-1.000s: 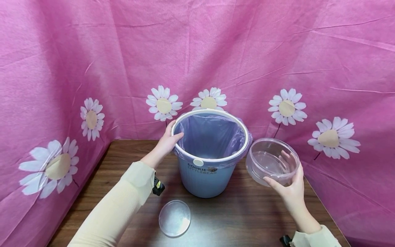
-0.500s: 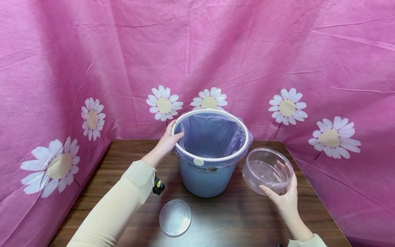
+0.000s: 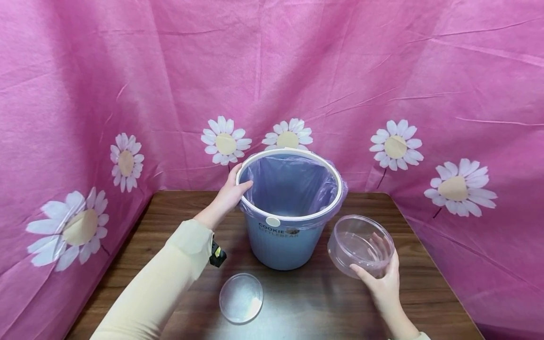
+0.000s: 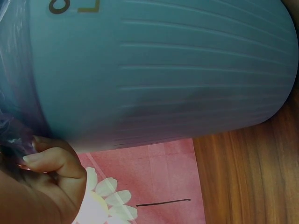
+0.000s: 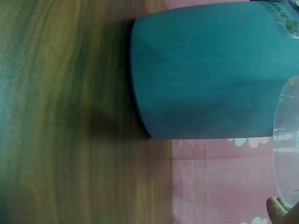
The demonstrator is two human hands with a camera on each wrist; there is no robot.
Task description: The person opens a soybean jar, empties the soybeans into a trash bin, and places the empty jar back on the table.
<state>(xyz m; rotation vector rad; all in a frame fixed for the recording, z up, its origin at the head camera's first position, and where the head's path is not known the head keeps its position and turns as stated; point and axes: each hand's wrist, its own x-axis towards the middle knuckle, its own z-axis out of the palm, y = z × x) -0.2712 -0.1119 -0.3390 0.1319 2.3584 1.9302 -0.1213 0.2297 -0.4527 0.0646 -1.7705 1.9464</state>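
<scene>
A blue trash can (image 3: 284,248) with a white ring rim stands at the middle of the table. A thin purple bag (image 3: 327,189) lines it and folds out over the rim. My left hand (image 3: 231,193) grips the rim at its left side, thumb inside and fingers outside; the left wrist view shows the curled fingers (image 4: 58,161) by the bag's edge. To the right of the can, my right hand (image 3: 384,281) holds a round clear plastic container (image 3: 361,245), thumb at its near side. Nothing shows inside the container. A round clear lid (image 3: 241,298) lies flat in front of the can.
The brown wooden table (image 3: 178,212) is walled on the left, back and right by a pink cloth (image 3: 272,71) printed with white daisies. A black strap device (image 3: 217,255) sits at the left wrist.
My right hand has brought the clear container down and a little to the left, nearer the front of the table. The left hand, the can and the lid stay in place.
</scene>
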